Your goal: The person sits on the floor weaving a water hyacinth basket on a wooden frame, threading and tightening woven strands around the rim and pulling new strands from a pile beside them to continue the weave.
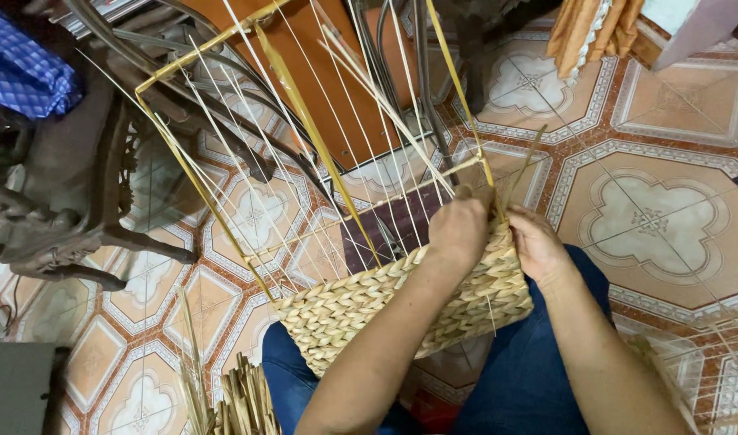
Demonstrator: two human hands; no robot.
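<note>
**Patterned tile floor and dark carved furniture**

Terracotta and cream floor tiles [659, 217] with quatrefoil motifs are spreading across the whole room, catching soft, even light. At the left, a dark carved wooden chair [71, 201] is standing on them, with a blue checked cloth [22, 68] lying on top. An orange-brown wooden panel [337, 72] is leaning up top, and orange curtain fabric [594, 28] is hanging at upper right.

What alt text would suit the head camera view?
Both hands, left hand and right hand, work the top edge of a half-woven straw basket on a wire frame, held on the lap above a patterned tile floor.
</note>
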